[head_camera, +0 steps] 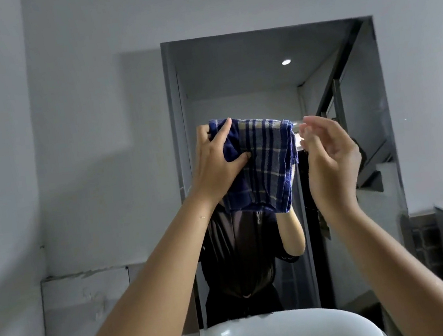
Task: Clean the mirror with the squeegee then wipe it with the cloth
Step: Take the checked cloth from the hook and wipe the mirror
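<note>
The tall mirror [273, 80] on the grey wall [77, 102] fills the space in front of me, showing my dark-clothed reflection, with the white basin [289, 335] below it. Held up before the middle of the glass is the blue checked cloth [267, 161], hanging folded from my left hand [220, 165], which grips its left side with the thumb pressed into the fabric. My right hand [330, 161] hovers just beside the cloth's right edge, fingers loosely curled and holding nothing.
</note>
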`<state>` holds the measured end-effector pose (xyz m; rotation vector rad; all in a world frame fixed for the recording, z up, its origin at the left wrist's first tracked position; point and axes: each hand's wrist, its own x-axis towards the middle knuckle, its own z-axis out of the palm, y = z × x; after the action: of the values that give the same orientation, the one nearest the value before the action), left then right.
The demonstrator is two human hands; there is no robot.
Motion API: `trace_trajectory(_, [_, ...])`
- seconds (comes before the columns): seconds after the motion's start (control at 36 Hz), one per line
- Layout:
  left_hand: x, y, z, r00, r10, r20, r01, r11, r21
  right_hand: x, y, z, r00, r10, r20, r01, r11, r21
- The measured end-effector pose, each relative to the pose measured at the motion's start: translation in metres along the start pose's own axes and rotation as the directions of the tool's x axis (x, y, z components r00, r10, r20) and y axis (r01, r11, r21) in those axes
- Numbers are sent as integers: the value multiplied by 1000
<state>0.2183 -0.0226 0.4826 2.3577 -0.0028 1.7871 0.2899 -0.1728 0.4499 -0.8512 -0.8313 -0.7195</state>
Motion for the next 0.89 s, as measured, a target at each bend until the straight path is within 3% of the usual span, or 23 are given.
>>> trace_trajectory(0.08, [1,1,-2,1000,0,13,0,1000,5,-11,-4,18,981,118,155,-148,967,205])
trace_trajectory(0.19, [3,2,-4,1000,-29,-4,29,1000,11,-11,7,37,934,164,318,-176,984,8])
trace_trajectory(0.36, [-7,2,-11,996,6,-93,-11,999,-51,-16,24,47,886,38,462,37,988,-153])
trace_trajectory(0.44, [-25,-14,-10,973,50,-227,-24,993,116,-12,29,52,861,-12,508,162,954,-253])
trace_trajectory(0.61, [-61,-41,8,992,99,-81,-70,950,305,15,35,55,813,-50,580,444,697,-563])
trace_trajectory(0.69, [-69,-49,10,992,72,-108,-28,930,366,36,34,66,821,-98,562,492,622,-610])
trace_trajectory(0.81, [-73,-55,15,987,51,-154,19,905,425,63,25,94,834,-141,533,497,612,-616])
trace_trajectory(0.89, [-73,-52,20,984,28,-178,56,889,454,75,13,125,803,-192,564,559,572,-601])
